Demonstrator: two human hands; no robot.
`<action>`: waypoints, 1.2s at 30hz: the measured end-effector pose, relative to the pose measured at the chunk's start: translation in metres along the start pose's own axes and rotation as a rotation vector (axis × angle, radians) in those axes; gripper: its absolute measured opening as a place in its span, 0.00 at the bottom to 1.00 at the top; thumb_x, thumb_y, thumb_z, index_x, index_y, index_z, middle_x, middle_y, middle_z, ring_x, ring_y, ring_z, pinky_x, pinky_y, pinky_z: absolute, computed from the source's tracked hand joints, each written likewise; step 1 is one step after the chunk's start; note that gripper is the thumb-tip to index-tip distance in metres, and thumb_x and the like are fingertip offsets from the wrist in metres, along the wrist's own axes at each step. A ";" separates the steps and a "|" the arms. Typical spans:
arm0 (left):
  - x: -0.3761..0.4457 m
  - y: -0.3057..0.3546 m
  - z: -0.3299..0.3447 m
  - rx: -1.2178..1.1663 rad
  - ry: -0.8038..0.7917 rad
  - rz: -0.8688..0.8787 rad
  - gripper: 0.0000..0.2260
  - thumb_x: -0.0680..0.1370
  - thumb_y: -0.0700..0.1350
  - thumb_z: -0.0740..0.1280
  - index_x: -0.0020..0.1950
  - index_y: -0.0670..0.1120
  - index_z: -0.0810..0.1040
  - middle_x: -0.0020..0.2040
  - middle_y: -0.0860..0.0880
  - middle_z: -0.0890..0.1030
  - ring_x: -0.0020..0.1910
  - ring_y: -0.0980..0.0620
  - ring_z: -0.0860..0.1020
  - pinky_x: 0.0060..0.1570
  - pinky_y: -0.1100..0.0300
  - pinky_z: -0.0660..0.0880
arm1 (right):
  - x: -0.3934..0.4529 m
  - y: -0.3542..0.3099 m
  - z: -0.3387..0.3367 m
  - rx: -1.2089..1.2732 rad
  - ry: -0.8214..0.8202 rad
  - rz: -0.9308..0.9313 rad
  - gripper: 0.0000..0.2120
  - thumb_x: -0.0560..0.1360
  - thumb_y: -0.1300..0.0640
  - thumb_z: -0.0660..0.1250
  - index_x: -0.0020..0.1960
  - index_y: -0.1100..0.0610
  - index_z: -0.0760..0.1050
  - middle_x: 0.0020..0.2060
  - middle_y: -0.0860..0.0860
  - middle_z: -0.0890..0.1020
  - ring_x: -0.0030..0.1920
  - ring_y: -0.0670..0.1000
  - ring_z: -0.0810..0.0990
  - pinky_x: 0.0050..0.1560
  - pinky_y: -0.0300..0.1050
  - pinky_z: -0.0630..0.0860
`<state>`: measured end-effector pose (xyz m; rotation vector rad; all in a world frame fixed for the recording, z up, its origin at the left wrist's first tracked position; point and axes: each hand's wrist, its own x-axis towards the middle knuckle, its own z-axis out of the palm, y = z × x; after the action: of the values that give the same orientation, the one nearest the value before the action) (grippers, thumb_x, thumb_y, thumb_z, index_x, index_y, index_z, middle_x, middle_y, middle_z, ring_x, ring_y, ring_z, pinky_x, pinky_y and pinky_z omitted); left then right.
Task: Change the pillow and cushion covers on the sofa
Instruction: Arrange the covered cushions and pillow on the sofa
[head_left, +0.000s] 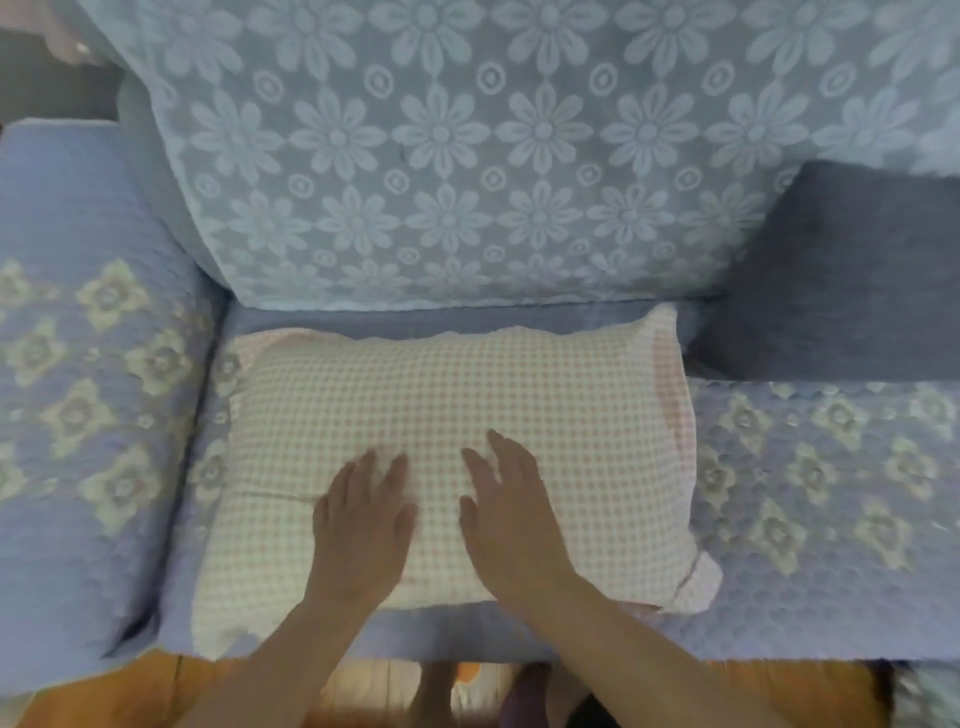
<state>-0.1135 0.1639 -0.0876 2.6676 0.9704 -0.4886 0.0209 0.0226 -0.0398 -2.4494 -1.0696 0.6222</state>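
**A:** Right at the sofa's front edge, what have we got?

**B:** Bare feet (434, 691) on the wooden floor (119, 691), just before the checked pillow (457, 410). Both forearms reach over the seat edge towards it.

**A:** And the hands?

**B:** Both flat on the pillow's near half, side by side with a narrow gap between them. The left hand (363, 525) lies palm down, fingers straight and slightly spread. The right hand (506, 519) does likewise, fingers fanned wider, thumb pointing towards its partner. Neither grips anything; they rest on the fabric.

**A:** Where's the pillow itself?

**B:** Lying flat on the seat, in a pink-and-cream gingham cover. A loose flap of that cover (698, 582) sticks out at the pillow's near right corner.

**A:** Around it?

**B:** Left of the pillow, the padded armrest (78, 364) in lilac quilting with pale flowers. Right of the pillow, the seat cover (831, 493) has the same pattern. Beyond the pillow's far right corner, a dark grey cushion (841, 270) leans at the back.

**A:** Farthest off?

**B:** Behind the pillow, the backrest (441, 156), draped in pale blue daisy lace.
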 end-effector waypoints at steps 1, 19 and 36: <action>-0.002 -0.001 0.002 0.002 0.031 0.003 0.25 0.83 0.56 0.53 0.81 0.53 0.60 0.79 0.42 0.63 0.78 0.39 0.62 0.73 0.40 0.66 | -0.004 -0.013 0.010 0.011 0.028 -0.144 0.24 0.80 0.54 0.63 0.75 0.55 0.66 0.78 0.58 0.61 0.78 0.58 0.57 0.76 0.55 0.62; -0.037 -0.010 0.000 -0.309 0.213 -0.503 0.29 0.80 0.53 0.67 0.75 0.43 0.61 0.79 0.37 0.56 0.79 0.37 0.53 0.77 0.37 0.55 | 0.119 0.142 -0.028 -0.240 -0.025 0.090 0.24 0.81 0.55 0.65 0.75 0.59 0.66 0.74 0.60 0.67 0.72 0.63 0.63 0.71 0.58 0.65; -0.032 -0.016 0.001 -0.090 0.136 -0.271 0.22 0.83 0.52 0.60 0.78 0.52 0.65 0.80 0.42 0.60 0.79 0.37 0.54 0.76 0.38 0.58 | 0.133 0.140 -0.029 -0.338 -0.214 0.146 0.17 0.80 0.48 0.65 0.66 0.52 0.73 0.63 0.53 0.75 0.63 0.57 0.69 0.60 0.51 0.69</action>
<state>-0.1474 0.1568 -0.0780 2.5281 1.3700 -0.3109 0.1990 0.0302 -0.1202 -2.8224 -1.1649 0.8242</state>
